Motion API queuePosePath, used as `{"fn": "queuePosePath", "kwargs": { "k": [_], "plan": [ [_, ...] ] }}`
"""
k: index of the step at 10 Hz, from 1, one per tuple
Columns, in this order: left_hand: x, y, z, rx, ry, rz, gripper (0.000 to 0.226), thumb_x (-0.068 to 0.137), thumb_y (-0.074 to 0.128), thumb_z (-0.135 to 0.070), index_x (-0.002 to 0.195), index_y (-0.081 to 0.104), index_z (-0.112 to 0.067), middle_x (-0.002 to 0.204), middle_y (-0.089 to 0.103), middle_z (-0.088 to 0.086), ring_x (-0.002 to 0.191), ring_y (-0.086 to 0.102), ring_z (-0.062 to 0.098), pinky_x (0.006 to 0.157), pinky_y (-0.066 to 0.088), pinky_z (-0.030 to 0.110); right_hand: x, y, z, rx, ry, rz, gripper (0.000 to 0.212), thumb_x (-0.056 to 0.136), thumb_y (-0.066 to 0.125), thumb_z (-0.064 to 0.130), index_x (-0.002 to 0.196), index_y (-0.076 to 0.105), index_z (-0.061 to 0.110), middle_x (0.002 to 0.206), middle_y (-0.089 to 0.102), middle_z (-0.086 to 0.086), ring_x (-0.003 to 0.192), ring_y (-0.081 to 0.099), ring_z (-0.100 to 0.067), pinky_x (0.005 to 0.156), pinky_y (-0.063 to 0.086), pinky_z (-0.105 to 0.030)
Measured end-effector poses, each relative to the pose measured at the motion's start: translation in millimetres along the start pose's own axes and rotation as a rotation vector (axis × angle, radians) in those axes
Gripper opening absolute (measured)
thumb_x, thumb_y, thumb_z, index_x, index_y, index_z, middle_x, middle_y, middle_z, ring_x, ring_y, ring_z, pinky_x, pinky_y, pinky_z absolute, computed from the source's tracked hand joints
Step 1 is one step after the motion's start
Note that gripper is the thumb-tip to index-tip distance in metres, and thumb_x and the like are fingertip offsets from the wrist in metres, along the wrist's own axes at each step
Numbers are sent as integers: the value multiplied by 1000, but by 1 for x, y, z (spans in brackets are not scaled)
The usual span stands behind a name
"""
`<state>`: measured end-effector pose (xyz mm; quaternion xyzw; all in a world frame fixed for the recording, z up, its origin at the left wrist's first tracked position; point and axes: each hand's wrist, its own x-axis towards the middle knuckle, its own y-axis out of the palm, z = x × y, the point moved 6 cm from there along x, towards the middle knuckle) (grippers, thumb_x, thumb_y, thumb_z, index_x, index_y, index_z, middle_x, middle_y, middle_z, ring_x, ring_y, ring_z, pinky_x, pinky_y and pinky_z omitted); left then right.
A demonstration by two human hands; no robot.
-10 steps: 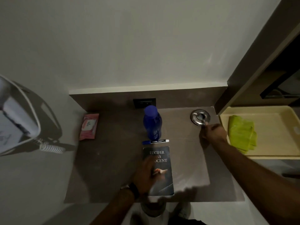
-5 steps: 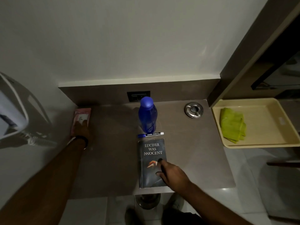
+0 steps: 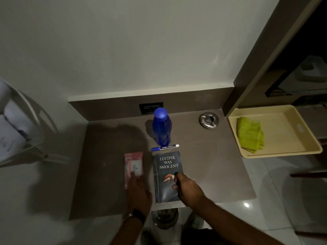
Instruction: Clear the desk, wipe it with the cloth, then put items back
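On the brown desk [image 3: 208, 160] a dark book [image 3: 166, 167] lies near the front edge. My right hand [image 3: 187, 190] rests on its lower right corner, fingers pressing the cover. Left of the book lies a pink wipes pack [image 3: 133, 165]; my left hand [image 3: 138, 191] lies flat on its near end, blurred. A blue-capped marker [image 3: 165, 147] lies just beyond the book, and a blue bottle [image 3: 161, 126] stands upright behind it. A steel ashtray [image 3: 209, 120] sits at the back right. The green cloth [image 3: 249, 134] lies folded in the beige tray [image 3: 290, 121].
The tray stands right of the desk on a lower surface. A wall socket [image 3: 151, 108] is set in the desk's back panel. A white rack [image 3: 19, 131] hangs at far left. A metal bin [image 3: 164, 218] stands on the floor under the front edge.
My left hand has slid the pink wipes pack from the desk's back left corner to beside the book. My right hand stays on the book.
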<state>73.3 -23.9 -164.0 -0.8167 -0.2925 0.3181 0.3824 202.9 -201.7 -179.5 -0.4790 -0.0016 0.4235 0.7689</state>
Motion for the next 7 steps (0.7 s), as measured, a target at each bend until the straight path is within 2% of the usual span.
{"fn": "queuePosePath", "kwargs": {
  "k": [1,2,3,4,5,6,7],
  "plan": [
    [-28,27,11,101,101,54,79,97,58,-28,164,16,-22,173,-5,12,161,3,34,127,4,36,-1,0,4,-16,22,-2,31,102,64,21,131,54,25,125,71,0,103,73,-18,81,56,-26],
    [-37,28,12,151,97,117,74,100,55,-29,163,17,-28,173,-13,9,161,-6,32,125,1,35,-2,-2,9,0,38,1,34,102,63,18,134,53,25,124,70,2,106,72,-13,88,61,-29],
    [-28,20,1,69,169,147,75,98,58,-24,163,19,-28,173,-7,9,161,0,30,123,5,29,-1,-7,18,-24,43,-10,30,103,61,19,131,54,25,122,71,2,105,72,-14,89,61,-34],
    [-21,5,-3,-77,150,160,78,96,60,-18,164,21,-26,172,-2,9,160,11,28,127,17,29,-5,-14,29,-16,67,-13,29,105,59,26,133,54,26,122,70,2,106,71,-15,93,60,-35],
    [-9,-11,-13,-204,123,198,77,98,58,-18,163,19,-31,172,-3,2,159,12,24,125,23,25,-10,-19,32,42,94,-22,25,106,56,27,131,56,23,117,69,3,99,69,-11,88,59,-29],
    [-17,-20,-25,-21,146,206,71,97,56,-22,161,26,-30,172,-4,4,160,5,29,131,22,42,-21,-30,36,173,135,-70,19,112,45,27,122,61,23,103,68,10,81,63,1,69,51,-10],
    [-2,-53,-58,113,272,198,63,95,46,-39,156,33,-33,173,8,7,158,14,30,128,22,47,-34,-62,57,277,58,-135,11,105,59,33,112,52,37,102,68,16,87,67,1,70,52,-10]
  ]
}}
